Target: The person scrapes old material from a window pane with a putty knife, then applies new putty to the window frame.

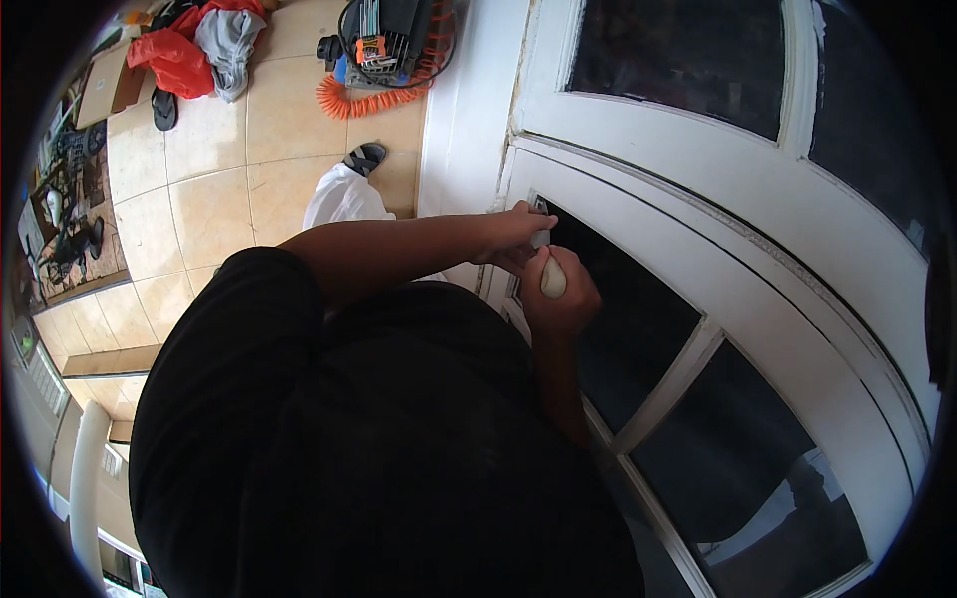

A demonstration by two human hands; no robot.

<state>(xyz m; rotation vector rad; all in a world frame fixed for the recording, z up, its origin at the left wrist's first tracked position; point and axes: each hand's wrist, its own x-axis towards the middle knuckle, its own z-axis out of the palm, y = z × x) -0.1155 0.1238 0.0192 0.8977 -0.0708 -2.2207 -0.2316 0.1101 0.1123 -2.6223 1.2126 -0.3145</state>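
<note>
Wrapped round a pale, rounded handle [553, 278] is my right hand [570, 301]; the tool's working end is hidden, so its kind does not show. Just left of it, my left hand [511, 236] is closed close against the white door frame [516, 179], by the corner of a dark glass pane [623, 324]. A small greyish piece [539, 238] shows between the left fingers, too small to name. The two hands nearly touch.
Tools with a coiled orange hose [364, 102] lie by the wall. On the tiled floor [204, 214] are red and grey cloths or bags [184, 60], a sandal [164, 110] and a cardboard box [108, 85]. My sandalled foot [365, 157] stands beside the door.
</note>
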